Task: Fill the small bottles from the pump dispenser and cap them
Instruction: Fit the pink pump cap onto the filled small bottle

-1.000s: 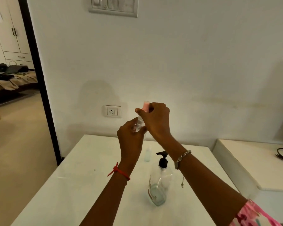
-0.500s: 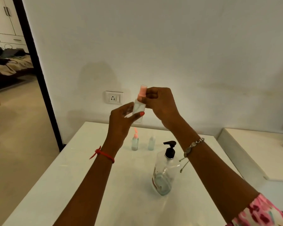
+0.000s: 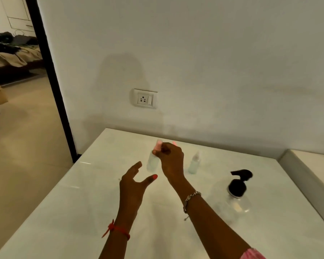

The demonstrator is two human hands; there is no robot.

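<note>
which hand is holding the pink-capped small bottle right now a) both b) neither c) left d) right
d: the right hand pinches the pink-capped bottle near its cap, while the left hand is open beside it with fingers spread.

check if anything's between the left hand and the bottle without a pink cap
Yes: the right hand and wrist, holding a pink-capped bottle by its top, lie between the left hand and the capless bottle.
</note>
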